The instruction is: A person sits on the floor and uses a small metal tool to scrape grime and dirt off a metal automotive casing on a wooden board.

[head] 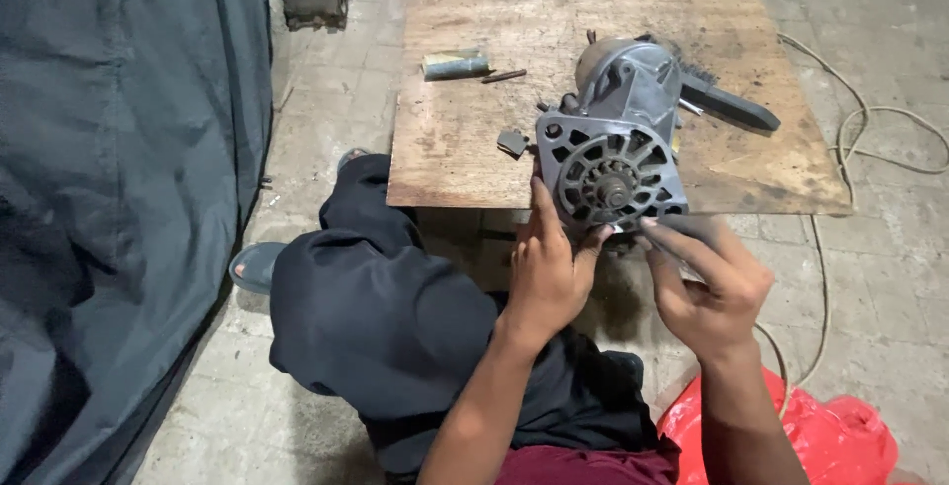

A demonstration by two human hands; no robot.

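A grey metal alternator (615, 134) lies on the front edge of a worn wooden board (474, 139), its slotted round face turned toward me. My left hand (549, 267) grips its lower left rim, fingers pointing up. My right hand (707, 282) is at the lower right rim and pinches a thin tool against the housing; the tool is mostly hidden by the fingers. A black-handled brush (727, 104) lies on the board behind the alternator.
A small grey-green cylinder (455, 65) and a short dark rod (504, 76) lie on the board, a small dark metal piece (512, 142) near the alternator. A pale cable (870, 129) loops at right. Dark cloth (119, 198) hangs left. Red plastic bag (791, 426) below.
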